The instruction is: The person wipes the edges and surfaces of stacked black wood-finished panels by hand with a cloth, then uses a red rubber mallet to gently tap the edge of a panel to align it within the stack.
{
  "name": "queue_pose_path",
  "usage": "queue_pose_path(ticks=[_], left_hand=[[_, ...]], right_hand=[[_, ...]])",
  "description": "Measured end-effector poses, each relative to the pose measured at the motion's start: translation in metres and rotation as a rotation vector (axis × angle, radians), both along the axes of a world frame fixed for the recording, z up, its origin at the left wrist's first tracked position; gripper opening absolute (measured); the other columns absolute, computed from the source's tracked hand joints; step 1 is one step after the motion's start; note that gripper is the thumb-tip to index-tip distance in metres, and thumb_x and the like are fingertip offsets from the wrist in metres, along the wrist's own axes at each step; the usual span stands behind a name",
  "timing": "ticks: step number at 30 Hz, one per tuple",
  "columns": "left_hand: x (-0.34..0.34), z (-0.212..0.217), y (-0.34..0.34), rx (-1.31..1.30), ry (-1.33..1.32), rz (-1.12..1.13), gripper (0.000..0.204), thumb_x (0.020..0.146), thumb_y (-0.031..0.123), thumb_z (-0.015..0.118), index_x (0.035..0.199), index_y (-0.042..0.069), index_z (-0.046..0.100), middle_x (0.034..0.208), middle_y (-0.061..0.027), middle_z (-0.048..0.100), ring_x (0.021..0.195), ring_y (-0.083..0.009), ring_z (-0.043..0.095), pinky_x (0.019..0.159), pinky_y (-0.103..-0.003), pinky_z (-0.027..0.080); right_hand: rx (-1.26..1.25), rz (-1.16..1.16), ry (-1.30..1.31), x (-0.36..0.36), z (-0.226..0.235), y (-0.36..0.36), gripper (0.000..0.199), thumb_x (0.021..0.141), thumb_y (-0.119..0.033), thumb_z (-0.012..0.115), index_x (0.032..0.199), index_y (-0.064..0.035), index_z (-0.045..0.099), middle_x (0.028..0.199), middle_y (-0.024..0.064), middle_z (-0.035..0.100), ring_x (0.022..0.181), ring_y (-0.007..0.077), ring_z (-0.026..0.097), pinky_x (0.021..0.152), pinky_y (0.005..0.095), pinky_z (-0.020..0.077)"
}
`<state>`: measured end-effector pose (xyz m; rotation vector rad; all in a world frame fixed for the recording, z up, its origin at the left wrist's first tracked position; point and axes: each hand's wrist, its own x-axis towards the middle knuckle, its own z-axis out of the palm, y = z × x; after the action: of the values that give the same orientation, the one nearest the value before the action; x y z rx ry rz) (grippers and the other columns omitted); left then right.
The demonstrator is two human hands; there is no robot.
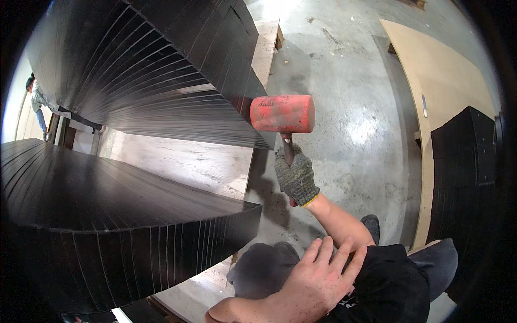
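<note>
A red rubber mallet is gripped by its handle in the gloved right hand, its head touching the far stack of black sheets, judged partly aligned; the bare left hand is rested open on the knee.

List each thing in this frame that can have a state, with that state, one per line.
red mallet: raised, head against the end of the upper black panel stack.
right hand: gloved, closed on the mallet handle.
left hand: bare, fingers spread, resting on the person's lap.
lower black panel stack: standing on edge, untouched.
plywood sheet: lying flat on the floor.
</note>
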<state>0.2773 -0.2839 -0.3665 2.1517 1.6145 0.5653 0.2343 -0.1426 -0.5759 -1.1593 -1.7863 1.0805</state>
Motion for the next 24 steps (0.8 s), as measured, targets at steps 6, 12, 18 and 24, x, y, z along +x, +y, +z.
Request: queue_pose_path(ticks=[6, 12, 18, 24], left_hand=[[-0.001, -0.002, 0.001, -0.021, -0.035, 0.008, 0.071, 0.07, 0.033, 0.076, 0.13, 0.001, 0.056, 0.12, -0.0207, 0.057, 0.107, -0.0415, 0.056, 0.096, -0.048, 0.045], [0.004, -0.013, -0.003, -0.099, 0.051, -0.008, 0.06, 0.085, 0.028, 0.063, 0.136, 0.0, 0.05, 0.128, -0.024, 0.054, 0.106, -0.0403, 0.057, 0.1, -0.048, 0.043], [0.005, -0.019, -0.004, -0.005, 0.016, 0.032, 0.062, 0.078, 0.028, 0.068, 0.131, -0.001, 0.054, 0.123, -0.0233, 0.056, 0.106, -0.0417, 0.057, 0.098, -0.05, 0.044], [0.001, 0.0, 0.009, -0.074, -0.066, 0.005, 0.057, 0.078, 0.029, 0.067, 0.126, 0.0, 0.058, 0.118, -0.0222, 0.058, 0.105, -0.042, 0.056, 0.099, -0.049, 0.044]], right_hand=[[-0.239, -0.104, 0.186, -0.002, 0.003, -0.008, 0.026, 0.092, -0.024, 0.061, 0.103, -0.0006, 0.06, 0.07, 0.0132, 0.062, 0.061, 0.0224, 0.061, 0.06, 0.0398, 0.0496], [-0.159, 0.052, 0.085, 0.003, -0.003, 0.003, 0.026, 0.093, -0.024, 0.06, 0.103, -0.0005, 0.059, 0.067, 0.0109, 0.059, 0.059, 0.0197, 0.059, 0.058, 0.0389, 0.0494], [-0.217, -0.093, 0.238, 0.0, -0.055, -0.016, 0.024, 0.093, -0.025, 0.061, 0.103, -0.0024, 0.058, 0.073, 0.0061, 0.059, 0.061, 0.0119, 0.057, 0.054, 0.0339, 0.0472], [-0.457, -0.121, 0.143, 0.005, -0.058, -0.01, 0.031, 0.091, -0.03, 0.061, 0.102, -0.0009, 0.059, 0.084, 0.0224, 0.067, 0.08, 0.0376, 0.067, 0.071, 0.0452, 0.0512]])
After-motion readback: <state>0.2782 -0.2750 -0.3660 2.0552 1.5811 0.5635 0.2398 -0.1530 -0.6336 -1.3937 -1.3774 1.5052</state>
